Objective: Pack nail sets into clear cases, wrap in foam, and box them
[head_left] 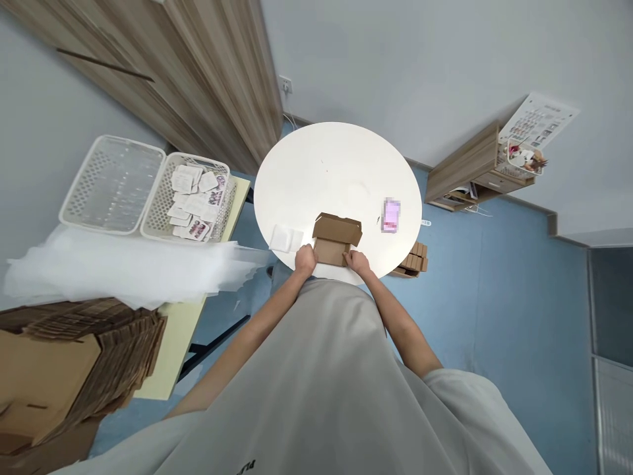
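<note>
A small brown cardboard box (332, 251) lies at the near edge of the round white table, its lid (338, 229) standing up on the far side. My left hand (306, 261) is closed on the box's left side. On the right side, my right hand (357, 261) grips the wall with the fingers at the corner. The inside of the box looks bare. Just left of my left hand lies a folded white sheet or pouch (285, 239), whose kind I cannot make out.
A pink-screened phone (390, 216) lies on the table (336, 152) to the right. At left, a side table (165, 369) bears white baskets (185, 158), white foam sheets (123, 264) and flattened cardboard (119, 349). Small brown boxes (414, 261) stand low at right, beside a cabinet (465, 168).
</note>
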`<state>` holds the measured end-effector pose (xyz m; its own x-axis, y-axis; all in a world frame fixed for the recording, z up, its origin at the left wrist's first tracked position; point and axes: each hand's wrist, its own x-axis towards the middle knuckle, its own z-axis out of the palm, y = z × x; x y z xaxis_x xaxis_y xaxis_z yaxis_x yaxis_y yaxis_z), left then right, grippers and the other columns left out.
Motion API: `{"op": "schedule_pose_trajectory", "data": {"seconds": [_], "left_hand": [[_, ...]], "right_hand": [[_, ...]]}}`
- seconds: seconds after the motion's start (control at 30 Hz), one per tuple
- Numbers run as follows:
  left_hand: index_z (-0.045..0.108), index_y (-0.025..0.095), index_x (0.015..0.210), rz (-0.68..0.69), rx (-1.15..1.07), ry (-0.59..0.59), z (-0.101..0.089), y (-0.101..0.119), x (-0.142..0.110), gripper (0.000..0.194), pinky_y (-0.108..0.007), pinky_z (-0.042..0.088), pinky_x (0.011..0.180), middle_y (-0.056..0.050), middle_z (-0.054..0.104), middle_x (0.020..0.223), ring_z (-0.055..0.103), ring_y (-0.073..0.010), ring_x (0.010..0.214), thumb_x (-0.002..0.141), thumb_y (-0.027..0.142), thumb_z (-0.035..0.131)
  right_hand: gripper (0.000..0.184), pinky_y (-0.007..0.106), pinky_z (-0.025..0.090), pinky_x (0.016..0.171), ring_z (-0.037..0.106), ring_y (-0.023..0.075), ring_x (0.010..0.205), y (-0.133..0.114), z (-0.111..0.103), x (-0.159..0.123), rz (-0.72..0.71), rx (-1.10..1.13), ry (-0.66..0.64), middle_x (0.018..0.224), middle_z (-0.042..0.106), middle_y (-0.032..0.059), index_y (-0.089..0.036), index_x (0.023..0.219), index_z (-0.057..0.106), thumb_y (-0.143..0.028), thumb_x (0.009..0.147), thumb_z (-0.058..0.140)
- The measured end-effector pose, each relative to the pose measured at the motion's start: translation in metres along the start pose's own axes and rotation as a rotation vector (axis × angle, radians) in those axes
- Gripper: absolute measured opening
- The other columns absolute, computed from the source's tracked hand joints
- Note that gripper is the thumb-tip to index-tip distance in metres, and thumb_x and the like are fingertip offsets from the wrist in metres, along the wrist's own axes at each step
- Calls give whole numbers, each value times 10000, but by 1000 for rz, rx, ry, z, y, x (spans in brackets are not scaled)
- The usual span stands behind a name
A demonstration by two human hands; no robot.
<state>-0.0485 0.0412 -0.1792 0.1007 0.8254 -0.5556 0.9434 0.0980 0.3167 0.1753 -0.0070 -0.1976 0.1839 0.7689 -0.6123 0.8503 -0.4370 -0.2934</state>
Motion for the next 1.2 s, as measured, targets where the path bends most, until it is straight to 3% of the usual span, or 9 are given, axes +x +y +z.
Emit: {"op": "schedule_pose_trajectory", "data": {"seconds": [0.13, 0.3, 0.53, 0.63, 0.77, 0.87, 0.97, 1.07, 1.2], "left_hand": [[705, 156, 1105, 11, 14, 5, -1, -1, -1, 204, -394, 548, 928, -179, 744, 1134, 704, -321, 1081, 988, 163, 537], [705, 176, 1073, 24, 2, 8, -6, -5, 3, 183, -384, 541, 915, -169, 738, 1110, 708, -318, 1073, 984, 178, 546], [734, 150, 1078, -34, -53, 4, -19, -16, 18, 173, -390, 538, 936, -194, 758, 1116, 720, -328, 1086, 969, 207, 612], [740, 182, 1063, -55, -88, 4, -22, -23, 19, 178, -402, 541, 947, -174, 773, 1120, 716, -343, 1122, 985, 317, 654], [698, 200, 1197, -122, -208, 138, -33, -52, 21, 325, -392, 530, 1013, -134, 769, 1159, 703, -315, 1157, 1019, 465, 639], [615, 155, 1361, -290, -220, 276, -44, -86, 27, 472, -392, 513, 1075, -177, 683, 1361, 670, -307, 1234, 985, 428, 696], [619, 116, 1363, -360, -211, 246, -50, -111, 34, 615, -422, 498, 1128, -226, 621, 1434, 628, -355, 1313, 903, 477, 808], [661, 122, 1291, -336, -199, 190, -49, -116, 40, 599, -445, 497, 1144, -232, 620, 1406, 628, -375, 1317, 876, 517, 837], [661, 142, 1212, -347, -199, 204, -45, -108, 44, 566, -456, 517, 1121, -218, 621, 1387, 647, -369, 1278, 830, 501, 875]], "right_hand": [[328, 360, 524, 866, 753, 325, 1024, -7, -1, 1, 51, -35, -6, 1063, 782, 219, -158, 975, 763, -387, 1085, 556], [348, 386, 539, 915, 751, 350, 1105, -21, -6, 4, 54, -73, 13, 1170, 777, 257, -127, 1077, 802, -326, 1096, 516], [361, 373, 522, 897, 741, 337, 1107, -48, -17, 21, 46, -92, -2, 1163, 779, 244, -127, 1095, 801, -309, 1111, 490], [410, 381, 509, 886, 737, 343, 1098, -52, -18, 20, 45, -98, -10, 1174, 770, 251, -133, 1076, 787, -402, 1131, 482], [578, 356, 480, 802, 734, 329, 992, -41, -24, 11, 45, -38, 39, 1017, 784, 217, -172, 922, 754, -640, 1109, 471], [548, 321, 429, 716, 717, 281, 880, -24, -31, -1, 22, 59, 106, 916, 786, 151, -205, 847, 714, -633, 1105, 491], [475, 303, 386, 671, 698, 250, 830, -9, -33, -14, 4, 128, 134, 882, 784, 103, -221, 828, 701, -578, 1096, 539], [418, 297, 381, 674, 693, 241, 834, 1, -32, -25, -2, 153, 136, 891, 787, 92, -220, 833, 714, -530, 1081, 581], [368, 297, 380, 667, 691, 230, 835, 6, -31, -33, 1, 171, 125, 915, 793, 79, -218, 856, 729, -488, 1071, 601]]}}
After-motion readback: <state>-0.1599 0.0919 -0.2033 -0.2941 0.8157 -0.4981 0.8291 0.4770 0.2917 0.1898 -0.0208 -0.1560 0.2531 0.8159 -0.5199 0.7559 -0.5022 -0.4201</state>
